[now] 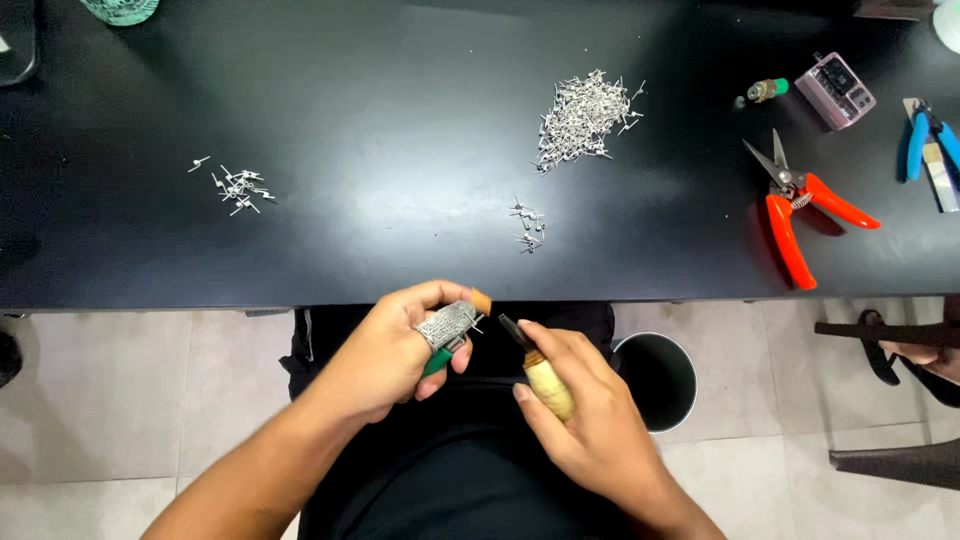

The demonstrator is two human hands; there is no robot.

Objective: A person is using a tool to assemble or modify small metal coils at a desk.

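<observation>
A small green tool, wrapped at the index finger in a grey mesh guard, is gripped in the left hand, just below the near edge of the bench. A tiny metal pin appears pinched at its fingertips, though this is too small to confirm. Just beside it, at 3 o'clock, a pale-handled tool is clasped in the right hand, its dark tip aimed at 11 o'clock toward the left hand. On the bench at 12 o'clock, a few pins are scattered, with a large heap beyond. At 10 o'clock a smaller cluster is seen. At 2 o'clock orange-handled snips are laid, with blue pliers and a pink box further out. A black bin stands on the floor at 3 o'clock.
</observation>
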